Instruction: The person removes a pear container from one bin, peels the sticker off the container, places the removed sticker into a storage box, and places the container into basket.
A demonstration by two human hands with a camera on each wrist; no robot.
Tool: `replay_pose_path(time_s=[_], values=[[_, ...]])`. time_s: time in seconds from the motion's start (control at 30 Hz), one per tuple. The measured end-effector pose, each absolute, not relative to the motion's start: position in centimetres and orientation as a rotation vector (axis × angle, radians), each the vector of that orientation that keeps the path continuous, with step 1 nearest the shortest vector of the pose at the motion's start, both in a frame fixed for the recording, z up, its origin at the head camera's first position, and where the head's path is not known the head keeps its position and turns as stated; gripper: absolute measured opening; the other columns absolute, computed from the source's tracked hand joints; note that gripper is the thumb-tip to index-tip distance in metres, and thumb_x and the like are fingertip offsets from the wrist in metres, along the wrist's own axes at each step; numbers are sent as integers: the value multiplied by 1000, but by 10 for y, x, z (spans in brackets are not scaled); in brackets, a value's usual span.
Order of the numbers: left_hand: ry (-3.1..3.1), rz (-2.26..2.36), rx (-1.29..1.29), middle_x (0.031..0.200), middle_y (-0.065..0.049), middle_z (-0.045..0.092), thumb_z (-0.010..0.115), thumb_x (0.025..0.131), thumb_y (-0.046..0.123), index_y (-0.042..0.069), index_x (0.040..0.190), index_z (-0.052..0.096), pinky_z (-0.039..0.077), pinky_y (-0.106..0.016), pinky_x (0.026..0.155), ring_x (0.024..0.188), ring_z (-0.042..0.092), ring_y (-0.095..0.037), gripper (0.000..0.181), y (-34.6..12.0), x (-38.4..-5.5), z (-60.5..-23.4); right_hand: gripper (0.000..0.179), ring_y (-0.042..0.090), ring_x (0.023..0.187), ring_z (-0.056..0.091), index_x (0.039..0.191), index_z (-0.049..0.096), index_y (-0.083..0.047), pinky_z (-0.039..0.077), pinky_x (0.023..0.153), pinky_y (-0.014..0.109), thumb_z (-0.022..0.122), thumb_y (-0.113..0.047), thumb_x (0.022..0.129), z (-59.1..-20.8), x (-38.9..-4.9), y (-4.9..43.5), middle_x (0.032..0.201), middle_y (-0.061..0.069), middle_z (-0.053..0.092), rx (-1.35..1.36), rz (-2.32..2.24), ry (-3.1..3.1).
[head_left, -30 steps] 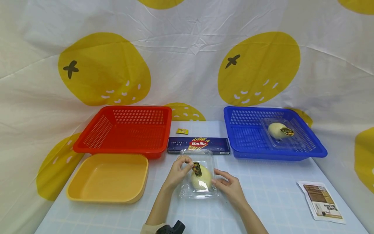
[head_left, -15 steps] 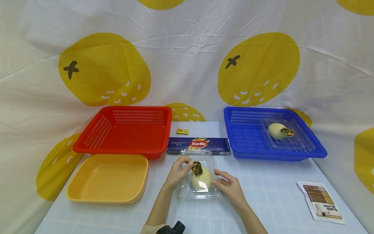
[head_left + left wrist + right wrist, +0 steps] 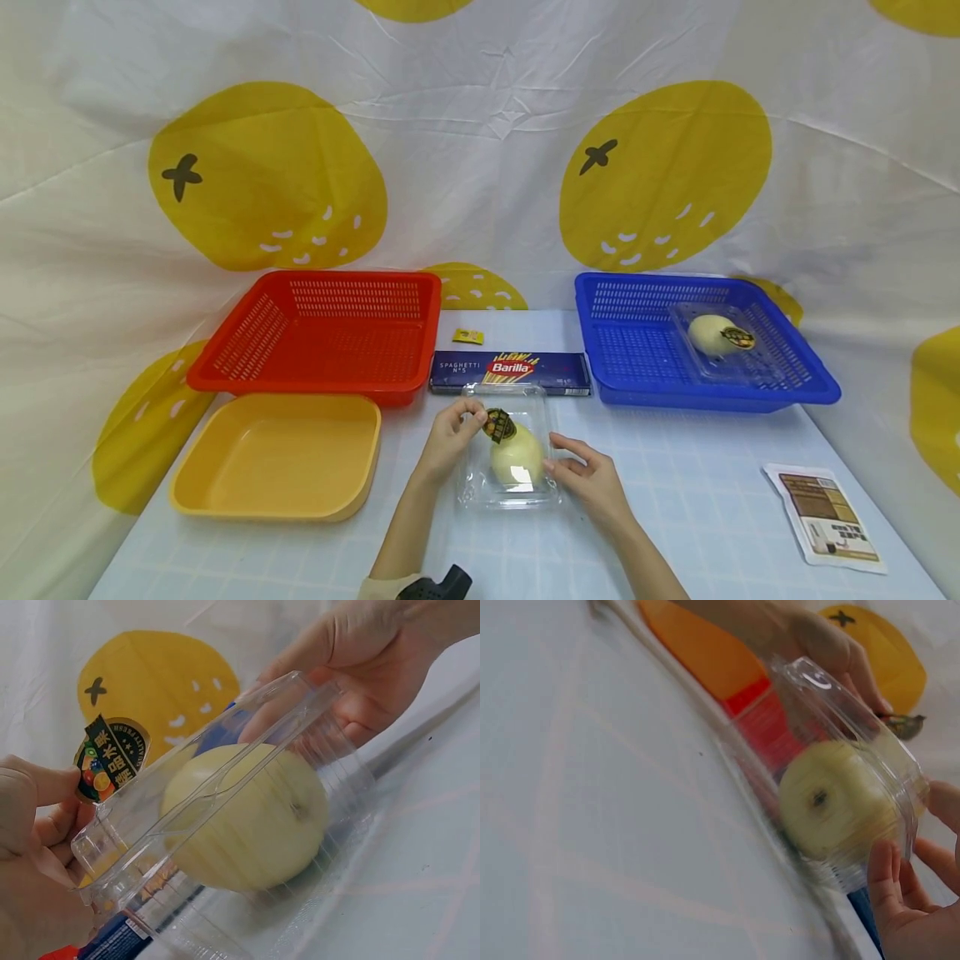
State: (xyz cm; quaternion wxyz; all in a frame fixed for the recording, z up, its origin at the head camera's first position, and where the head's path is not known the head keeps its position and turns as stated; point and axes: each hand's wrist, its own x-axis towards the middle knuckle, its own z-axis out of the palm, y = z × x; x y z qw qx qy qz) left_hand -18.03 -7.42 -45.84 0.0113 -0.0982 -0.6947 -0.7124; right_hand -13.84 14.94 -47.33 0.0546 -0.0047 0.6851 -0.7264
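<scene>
A clear plastic clamshell box (image 3: 480,487) with a pale yellow-green round fruit (image 3: 517,460) inside lies in the middle of the table. My left hand (image 3: 447,442) pinches the edge of a black-and-gold fruit sticker (image 3: 498,425) between thumb and finger. In the left wrist view the sticker (image 3: 112,759) stands up above the box lid; whether part of it still clings there is hard to tell. My right hand (image 3: 588,479) holds the box's right side, thumb and fingers at the rim, as the right wrist view shows near the box edge (image 3: 904,791).
Behind the box lie a blue spaghetti box (image 3: 555,372) and a small yellow packet (image 3: 468,337). A red basket (image 3: 315,388) and a yellow tub (image 3: 277,510) stand left. At right, a blue basket (image 3: 697,398) holds another boxed fruit (image 3: 711,334), and a brown-white pouch (image 3: 823,517) lies nearby.
My left hand has shifted slightly left and away, drawing the sticker with it toward the box's left edge. The right hand and the box have hardly moved.
</scene>
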Motion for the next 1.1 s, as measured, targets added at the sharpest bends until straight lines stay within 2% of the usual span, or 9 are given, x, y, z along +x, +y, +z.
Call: replay_pose_path(time_s=[0.1,0.2,0.47,0.53,0.63,0.77,1.0,1.1], values=[[-2181,-2203,-301,96,-11,58,56,90,1,-10,89,56,20,-56,105,103,48,-20,11,-74,-177,-457,48,10,82,64,124,53,12,51,72,19,68,6,79,-474,-139,149,130,26,50,-22,-2217,2079],[-2202,-2177,-254,96,-12,60,58,89,2,-8,89,58,27,-47,100,100,50,-19,10,-73,-174,-455,47,10,81,64,124,52,13,51,72,18,67,6,79,-473,-139,150,129,26,50,-29,-2224,2079],[-2199,-2094,-84,94,-17,63,57,90,4,-9,93,59,42,-24,70,82,54,-19,13,-83,-157,-443,48,9,81,64,124,52,12,51,72,18,68,5,79,-473,-139,150,130,26,49,-42,-2213,2080],[-2171,-2084,-44,93,-18,62,57,90,2,-10,94,58,44,-22,70,81,55,-17,13,-90,-153,-440,48,9,81,64,124,53,12,51,72,18,68,5,79,-473,-139,150,130,26,49,-42,-2205,2088],[-2157,-2035,7,95,-18,62,57,90,0,-11,96,58,45,-19,79,87,56,-10,13,-106,-148,-435,48,9,81,64,124,53,11,51,71,18,68,5,79,-473,-139,150,129,26,50,-41,-2199,2094],[-2160,-1938,88,94,-12,62,57,91,1,-11,97,57,45,-14,85,90,57,-8,13,-133,-137,-427,48,9,81,64,124,53,12,51,71,17,68,5,79,-474,-140,150,129,26,50,-41,-2201,2091],[-2090,-1795,212,84,6,60,56,91,-1,-14,97,55,47,-11,75,81,58,-1,14,-185,-121,-424,47,9,82,64,124,54,11,51,71,18,68,4,79,-474,-139,150,129,25,51,-28,-2190,2098],[-2134,-1698,329,81,14,58,56,93,4,-12,99,56,46,-9,73,78,56,3,17,-209,-116,-425,47,9,82,64,124,54,11,51,72,18,68,4,80,-473,-139,150,130,24,50,-21,-2188,2096]])
